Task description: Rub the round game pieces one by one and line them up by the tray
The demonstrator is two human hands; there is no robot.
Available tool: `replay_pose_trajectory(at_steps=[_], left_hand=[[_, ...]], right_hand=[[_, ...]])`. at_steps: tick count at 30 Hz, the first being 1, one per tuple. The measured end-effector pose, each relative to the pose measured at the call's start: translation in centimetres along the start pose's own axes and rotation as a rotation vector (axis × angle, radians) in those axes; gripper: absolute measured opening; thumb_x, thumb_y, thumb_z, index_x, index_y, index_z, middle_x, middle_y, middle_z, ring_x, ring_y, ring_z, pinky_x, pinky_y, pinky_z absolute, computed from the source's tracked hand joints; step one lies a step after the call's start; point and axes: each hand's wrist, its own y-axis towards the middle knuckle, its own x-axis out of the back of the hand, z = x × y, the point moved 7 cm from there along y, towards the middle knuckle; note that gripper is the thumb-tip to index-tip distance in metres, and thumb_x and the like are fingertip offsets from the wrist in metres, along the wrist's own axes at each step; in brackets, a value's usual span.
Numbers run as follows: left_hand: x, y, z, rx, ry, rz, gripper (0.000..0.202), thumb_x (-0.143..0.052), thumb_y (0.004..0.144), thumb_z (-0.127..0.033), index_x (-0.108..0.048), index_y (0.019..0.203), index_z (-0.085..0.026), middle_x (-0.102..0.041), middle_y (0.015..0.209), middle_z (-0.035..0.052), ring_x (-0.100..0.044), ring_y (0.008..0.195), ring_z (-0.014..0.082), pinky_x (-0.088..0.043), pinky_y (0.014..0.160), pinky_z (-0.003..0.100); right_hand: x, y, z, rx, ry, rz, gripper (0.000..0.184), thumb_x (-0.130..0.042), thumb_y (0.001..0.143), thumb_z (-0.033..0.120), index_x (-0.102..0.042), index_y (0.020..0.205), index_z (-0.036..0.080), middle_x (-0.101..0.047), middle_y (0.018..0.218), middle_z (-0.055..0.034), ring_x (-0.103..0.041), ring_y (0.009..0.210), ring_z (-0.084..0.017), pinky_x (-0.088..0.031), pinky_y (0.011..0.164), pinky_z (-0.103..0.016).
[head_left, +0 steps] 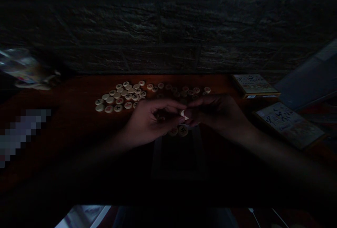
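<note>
Fingertips of both hands meet over the middle of the table (79, 115), low in very dim light. The left hand (147, 122) comes in from the left with its fingers curled and its thumb and forefinger drawn together on a small pale disc (183, 114). The right hand (213, 114) comes from the right and pinches the same disc from the other side, its other fingers folded loosely. The disc sits just above the tabletop, between the two sets of fingertips and mostly covered by them. It is round, so it has no long axis. A pale part with a trace of red shows toward the camera, but whether that is its face or its edge I cannot tell. Just below the hands two more discs (179, 131) lie flat, side by side and touching. Behind the left hand a pile (121, 96) of pale discs is spread flat, some marked in black and some in red, and a loose row (179, 90) of them runs on to the right along the far edge. Two flat boxes lie at the right, one (254, 85) far and one (289, 124) nearer. A clear bag (23, 68) sits far left. A rough dark wall (168, 21) rises behind.
</note>
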Motion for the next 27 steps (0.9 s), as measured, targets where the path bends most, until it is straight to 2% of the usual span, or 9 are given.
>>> replay_pose_trajectory(at_steps=[5, 12, 19, 27], left_hand=[[-0.2, -0.1, -0.4, -0.05, 0.019, 0.009, 0.022, -0.081, 0.085, -0.013, -0.078, 0.106, -0.017, -0.083, 0.1, 0.004, -0.08, 0.083, 0.0145, -0.064, 0.074, 0.018], [0.0, -0.1, -0.3, -0.007, 0.009, -0.036, 0.021, -0.083, 0.084, -0.019, -0.08, 0.105, -0.018, -0.084, 0.099, 0.0039, -0.08, 0.083, 0.0163, -0.066, 0.077, 0.021], [0.1, -0.2, -0.4, -0.037, 0.069, -0.038, 0.023, -0.082, 0.086, -0.024, -0.081, 0.108, -0.02, -0.084, 0.102, 0.0041, -0.081, 0.087, 0.0174, -0.066, 0.079, 0.022], [0.4, -0.3, -1.2, -0.118, 0.171, -0.009, 0.024, -0.081, 0.087, -0.02, -0.082, 0.111, -0.027, -0.083, 0.108, 0.0001, -0.081, 0.092, 0.0188, -0.067, 0.083, 0.025]], right_hand=[[-0.5, -0.2, 0.3, 0.019, -0.078, 0.042, 0.025, -0.09, 0.076, 0.038, -0.083, 0.087, 0.016, -0.076, 0.068, -0.0018, -0.07, 0.058, -0.011, -0.057, 0.055, -0.018], [-0.6, -0.5, 0.9, 0.057, -0.107, 0.046, 0.02, -0.086, 0.082, 0.036, -0.082, 0.087, 0.017, -0.076, 0.069, -0.0021, -0.071, 0.06, -0.012, -0.059, 0.058, -0.021], [-0.4, -0.4, 0.7, 0.042, -0.034, 0.059, 0.019, -0.088, 0.08, 0.033, -0.083, 0.088, 0.017, -0.077, 0.069, -0.0018, -0.071, 0.06, -0.012, -0.06, 0.059, -0.021], [-0.7, -0.4, 0.6, 0.016, 0.019, 0.066, 0.024, -0.092, 0.073, 0.033, -0.081, 0.087, 0.017, -0.076, 0.067, -0.0004, -0.069, 0.057, -0.011, -0.058, 0.056, -0.022]])
